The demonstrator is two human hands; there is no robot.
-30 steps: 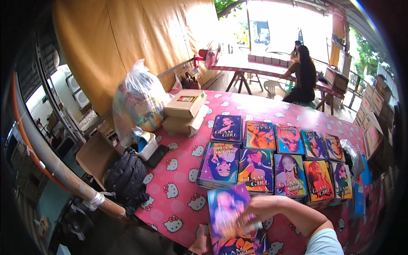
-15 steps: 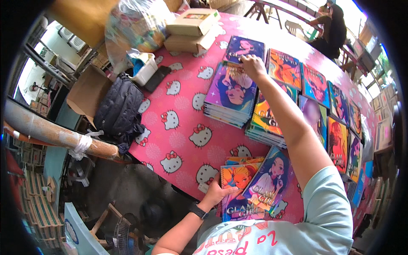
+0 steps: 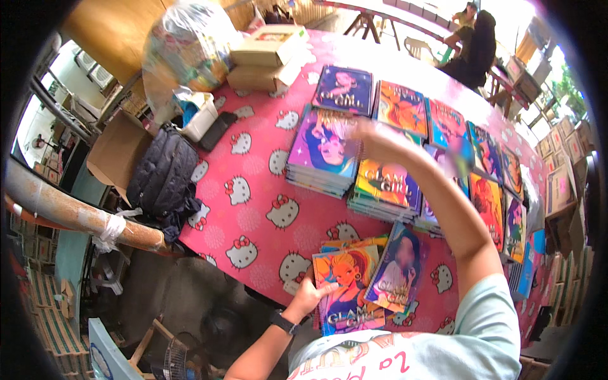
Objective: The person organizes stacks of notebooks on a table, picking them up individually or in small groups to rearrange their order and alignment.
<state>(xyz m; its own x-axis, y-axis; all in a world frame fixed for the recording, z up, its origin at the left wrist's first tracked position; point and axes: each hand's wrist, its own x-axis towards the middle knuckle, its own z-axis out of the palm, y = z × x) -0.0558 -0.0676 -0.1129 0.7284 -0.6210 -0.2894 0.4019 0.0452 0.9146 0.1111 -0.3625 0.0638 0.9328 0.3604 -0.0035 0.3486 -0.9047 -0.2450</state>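
My left hand (image 3: 310, 295) grips the left edge of a spiral notebook (image 3: 340, 278) with an orange cover, its thumb on top and its fingers out of sight. More notebooks show underneath. Beside it, a dark blue notebook (image 3: 398, 266) with a long-haired figure lies tilted, partly touching it. My right hand (image 3: 375, 140) is over the right side of a purple notebook stack (image 3: 323, 142); motion smears its fingers, and I see nothing clearly in it. Just beyond is a navy notebook stack (image 3: 344, 88). A yellow-green stack (image 3: 386, 183) sits under my right forearm.
More notebook stacks (image 3: 486, 206) run along the right of the pink patterned table (image 3: 253, 199). At the left edge are a black backpack (image 3: 166, 171), a white container (image 3: 197, 120) and cardboard boxes (image 3: 269, 47). A person (image 3: 475, 50) sits beyond the table.
My right hand has come back toward me from the navy stack. The orange notebook under my left hand is more exposed, the blue one lying farther right. The view has shifted slightly.
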